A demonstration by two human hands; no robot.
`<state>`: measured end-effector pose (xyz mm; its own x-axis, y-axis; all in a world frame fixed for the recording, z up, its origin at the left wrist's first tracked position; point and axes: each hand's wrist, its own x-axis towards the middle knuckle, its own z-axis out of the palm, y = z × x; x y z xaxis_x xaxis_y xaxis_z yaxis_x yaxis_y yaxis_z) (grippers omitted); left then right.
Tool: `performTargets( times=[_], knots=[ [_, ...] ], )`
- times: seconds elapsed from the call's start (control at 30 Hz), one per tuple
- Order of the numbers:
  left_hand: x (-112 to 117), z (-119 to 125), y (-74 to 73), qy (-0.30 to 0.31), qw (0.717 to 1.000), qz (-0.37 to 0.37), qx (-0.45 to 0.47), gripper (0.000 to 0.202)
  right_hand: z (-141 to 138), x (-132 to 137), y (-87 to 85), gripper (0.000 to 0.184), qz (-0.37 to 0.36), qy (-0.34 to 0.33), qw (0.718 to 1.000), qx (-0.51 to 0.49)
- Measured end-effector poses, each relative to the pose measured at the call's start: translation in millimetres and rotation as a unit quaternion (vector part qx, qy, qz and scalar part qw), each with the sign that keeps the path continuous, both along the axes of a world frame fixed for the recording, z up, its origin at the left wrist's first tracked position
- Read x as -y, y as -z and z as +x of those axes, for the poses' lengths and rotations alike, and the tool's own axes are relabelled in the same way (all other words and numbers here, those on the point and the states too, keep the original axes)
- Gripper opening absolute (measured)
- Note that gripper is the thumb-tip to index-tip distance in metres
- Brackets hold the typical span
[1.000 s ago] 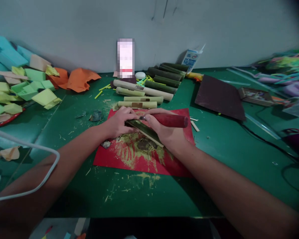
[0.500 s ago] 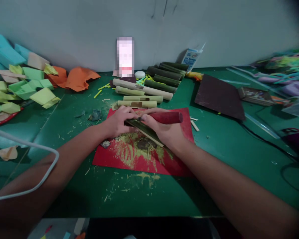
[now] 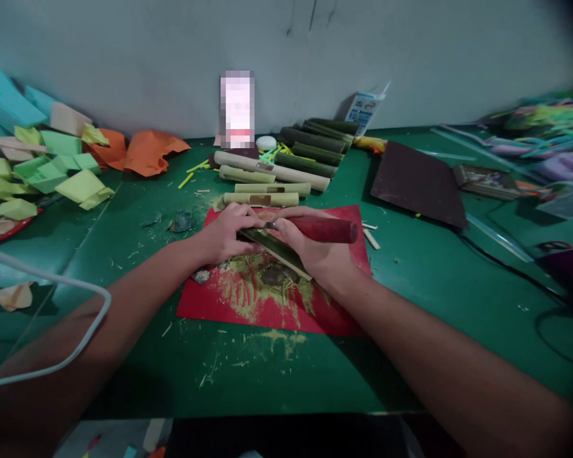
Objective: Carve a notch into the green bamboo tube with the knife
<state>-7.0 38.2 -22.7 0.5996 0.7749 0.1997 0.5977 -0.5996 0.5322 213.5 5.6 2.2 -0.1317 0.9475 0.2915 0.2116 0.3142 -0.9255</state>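
Observation:
A green piece of bamboo [image 3: 281, 248] lies slantwise over a red sheet [image 3: 210, 304], which is strewn with pale shavings and dust. My left hand [image 3: 232, 232] is closed around the bamboo's far left end. My right hand [image 3: 318, 251] grips a carving tool with a thick red handle [image 3: 322, 229]; its short metal blade [image 3: 270, 224] meets the bamboo close to my left fingertips. The right hand's lower part rests along the bamboo and covers some of it. The exact shape of the blade tip is hidden by the fingers.
Several bamboo tubes [image 3: 267, 189], some with cut openings, lie behind the hands. Folded paper pieces [image 3: 57, 159] pile up at left, beside orange paper [image 3: 153, 151]. A dark board [image 3: 417, 184] lies at right. A white cable [image 3: 88, 343] loops over my left forearm.
The red handle has swung slightly right and down in my right hand, and more of the metal blade shows. My left hand keeps its hold on the bamboo.

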Motion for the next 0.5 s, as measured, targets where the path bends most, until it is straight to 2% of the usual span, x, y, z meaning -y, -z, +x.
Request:
performTargets(
  times=[0.2, 0.5],
  knots=[
    [-0.8, -1.2, 1.6, 0.007, 1.000, 0.003, 0.010, 0.048, 1.3, -2.7, -0.4, 0.017, -0.014, -0.036, 0.999, -0.004],
    [0.1, 0.1, 1.0, 0.004, 1.000, 0.003, 0.007, 0.046, -0.6, -4.3, -0.4, 0.018, -0.011, -0.048, 0.999, -0.020]
  ],
)
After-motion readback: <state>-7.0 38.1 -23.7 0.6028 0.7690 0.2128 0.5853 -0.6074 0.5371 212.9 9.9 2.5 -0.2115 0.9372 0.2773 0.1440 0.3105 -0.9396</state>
